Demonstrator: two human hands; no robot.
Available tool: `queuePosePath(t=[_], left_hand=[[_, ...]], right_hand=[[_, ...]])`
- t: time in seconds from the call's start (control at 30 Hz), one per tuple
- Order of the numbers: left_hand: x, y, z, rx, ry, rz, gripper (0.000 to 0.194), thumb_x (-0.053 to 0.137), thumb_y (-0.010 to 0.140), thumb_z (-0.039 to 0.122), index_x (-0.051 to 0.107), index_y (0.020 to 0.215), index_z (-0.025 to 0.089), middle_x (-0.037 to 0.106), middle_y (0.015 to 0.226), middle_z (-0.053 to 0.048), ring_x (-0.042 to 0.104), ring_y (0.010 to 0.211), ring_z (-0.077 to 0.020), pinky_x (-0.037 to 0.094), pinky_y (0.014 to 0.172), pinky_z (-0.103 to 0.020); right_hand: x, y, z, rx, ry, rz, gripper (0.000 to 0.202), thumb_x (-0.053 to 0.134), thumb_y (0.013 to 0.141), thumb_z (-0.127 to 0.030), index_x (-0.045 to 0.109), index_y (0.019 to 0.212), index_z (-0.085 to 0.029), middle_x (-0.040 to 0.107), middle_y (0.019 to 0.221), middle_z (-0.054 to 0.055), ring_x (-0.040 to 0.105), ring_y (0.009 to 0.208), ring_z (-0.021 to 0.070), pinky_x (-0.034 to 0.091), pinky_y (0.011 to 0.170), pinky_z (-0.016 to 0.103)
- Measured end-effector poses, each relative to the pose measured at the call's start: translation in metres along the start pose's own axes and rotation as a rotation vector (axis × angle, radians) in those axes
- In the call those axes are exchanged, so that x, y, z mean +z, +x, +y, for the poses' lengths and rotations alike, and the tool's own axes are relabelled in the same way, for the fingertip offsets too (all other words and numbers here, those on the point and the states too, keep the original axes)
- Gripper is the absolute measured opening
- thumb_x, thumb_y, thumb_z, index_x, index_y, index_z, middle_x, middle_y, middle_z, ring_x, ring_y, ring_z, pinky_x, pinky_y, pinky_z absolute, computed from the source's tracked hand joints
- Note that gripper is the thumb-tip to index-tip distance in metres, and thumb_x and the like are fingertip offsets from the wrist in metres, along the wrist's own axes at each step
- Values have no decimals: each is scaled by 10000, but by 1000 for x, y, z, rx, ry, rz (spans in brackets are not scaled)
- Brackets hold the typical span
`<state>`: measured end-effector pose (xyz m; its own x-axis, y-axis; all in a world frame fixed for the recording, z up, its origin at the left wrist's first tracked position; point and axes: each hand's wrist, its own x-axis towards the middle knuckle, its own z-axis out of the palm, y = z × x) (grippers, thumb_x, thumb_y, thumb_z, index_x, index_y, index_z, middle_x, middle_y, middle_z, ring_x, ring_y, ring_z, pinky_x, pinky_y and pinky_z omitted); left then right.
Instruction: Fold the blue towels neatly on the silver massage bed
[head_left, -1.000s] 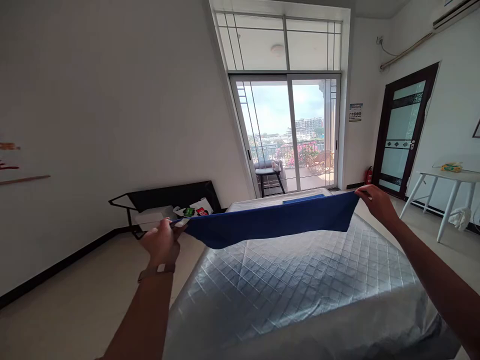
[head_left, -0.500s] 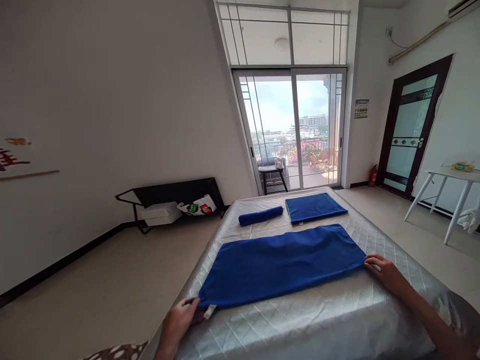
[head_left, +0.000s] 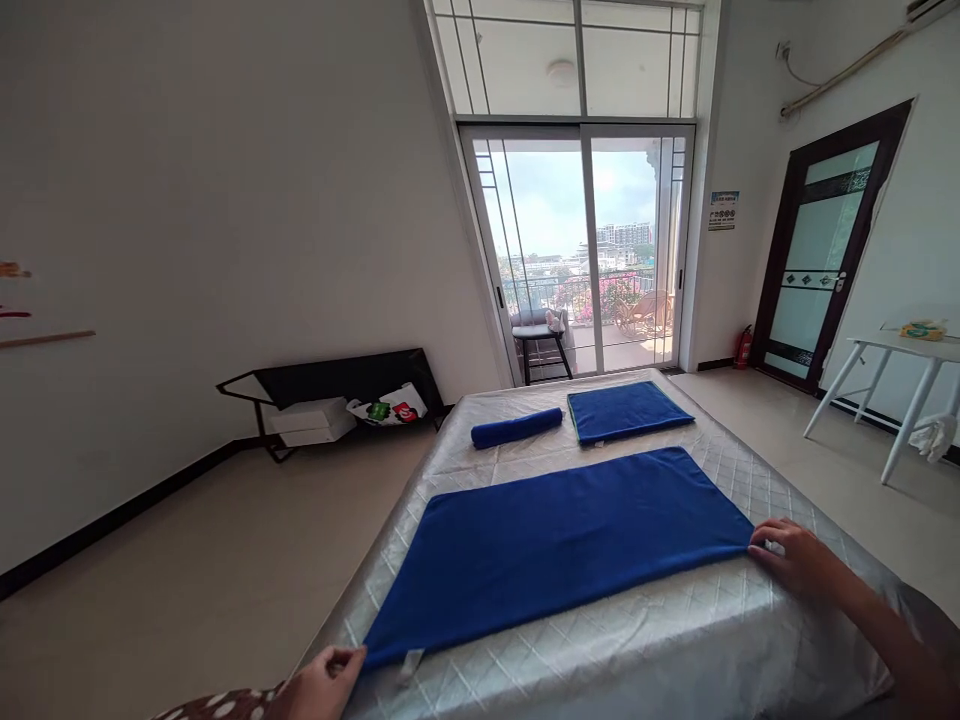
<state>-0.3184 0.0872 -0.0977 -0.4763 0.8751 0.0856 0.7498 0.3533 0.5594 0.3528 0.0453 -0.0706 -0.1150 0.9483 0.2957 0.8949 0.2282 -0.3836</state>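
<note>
A large blue cloth (head_left: pixel 562 545) lies spread flat across the silver quilted cover (head_left: pixel 600 640). My left hand (head_left: pixel 326 683) pinches its near left corner, beside a small white tag. At the near right corner, my right hand (head_left: pixel 795 555) has its fingers closed on the cloth's edge. Farther back on the cover are a rolled blue cloth (head_left: pixel 517 428) and, to its right, a folded blue cloth (head_left: pixel 630 411) with a thin green edge.
Against the left wall stands a black rack (head_left: pixel 345 375) with white boxes (head_left: pixel 311 420) and a printed bag. Sliding glass doors (head_left: pixel 589 250) are behind the bed. To the right are a white table (head_left: pixel 907 345), a dark-framed door (head_left: pixel 821 250) and a red extinguisher (head_left: pixel 743 347).
Both hands have moved outward and my left hand also nearer. The large cloth is stretched wider and smoother, its near left corner closer to me. The view has shifted slightly.
</note>
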Motion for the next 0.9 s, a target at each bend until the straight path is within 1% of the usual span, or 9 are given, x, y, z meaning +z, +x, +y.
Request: queuePosePath(t=[0.1, 0.17, 0.27, 0.37, 0.43, 0.5, 0.57, 0.7, 0.9], left_hand=[[1, 3, -8, 2, 157, -41, 230, 491, 725, 467, 543, 599, 282, 652, 543, -54, 697, 632, -331, 515, 639, -391], [4, 10, 0, 99, 231, 26, 255, 448, 775, 462, 599, 724, 263, 708, 686, -84, 712, 736, -331, 519, 722, -400], [15, 28, 31, 342, 306, 68, 346, 396, 844, 424, 657, 916, 208, 745, 961, -134, 699, 950, -308, 501, 888, -394], [38, 56, 73, 535, 337, -2, 422, 350, 906, 373, 670, 1085, 163, 711, 1182, -140, 649, 1120, -265, 468, 991, -370], [57, 76, 95, 618, 361, -36, 451, 354, 932, 363, 647, 1200, 148, 670, 1293, -132, 597, 1226, -246, 424, 1065, -364], [75, 96, 106, 638, 399, -62, 480, 365, 949, 365, 610, 1291, 133, 617, 1383, -136, 535, 1314, -243, 364, 1131, -375], [90, 113, 106, 602, 432, -95, 514, 357, 967, 379, 560, 1368, 131, 548, 1464, -138, 468, 1382, -246, 316, 1168, -394], [112, 137, 86, 533, 461, -152, 584, 310, 998, 442, 420, 1497, 160, 395, 1577, -141, 345, 1464, -258, 257, 1198, -445], [125, 149, 67, 546, 472, -174, 614, 283, 1006, 491, 345, 1540, 194, 329, 1610, -136, 304, 1481, -277, 238, 1197, -491]], right_hand=[[-2, 20, -2, -2, -36, -16, 406, 482, 924, -551, 755, 783, -285, 769, 834, 78, 716, 842, 288, 570, 794, 440], [5, 45, -9, -12, -38, 19, 382, 457, 947, -492, 764, 891, -272, 773, 921, 80, 717, 897, 276, 568, 829, 430], [29, 95, -29, -37, -58, 19, 366, 441, 962, -422, 735, 1106, -257, 734, 1164, 87, 681, 1076, 270, 535, 944, 432], [58, 147, -48, 11, -120, -78, 444, 437, 973, -409, 643, 1310, -207, 597, 1405, 117, 556, 1288, 273, 433, 1087, 416], [76, 173, -53, 89, -180, -164, 505, 406, 987, -419, 560, 1410, -189, 496, 1504, 115, 444, 1393, 271, 345, 1155, 415], [91, 188, -49, 170, -233, -235, 547, 345, 1005, -446, 471, 1482, -210, 406, 1570, 86, 337, 1457, 263, 268, 1192, 442], [101, 194, -41, 228, -264, -273, 571, 277, 1017, -472, 389, 1530, -246, 327, 1612, 52, 258, 1491, 246, 218, 1208, 466], [111, 196, -25, 285, -306, -298, 579, 221, 1023, -482, 293, 1565, -292, 227, 1648, 12, 169, 1515, 213, 156, 1221, 460], [113, 202, -13, 392, -364, -319, 592, 205, 1021, -499, 229, 1581, -309, 180, 1662, 18, 147, 1520, 222, 144, 1220, 474]])
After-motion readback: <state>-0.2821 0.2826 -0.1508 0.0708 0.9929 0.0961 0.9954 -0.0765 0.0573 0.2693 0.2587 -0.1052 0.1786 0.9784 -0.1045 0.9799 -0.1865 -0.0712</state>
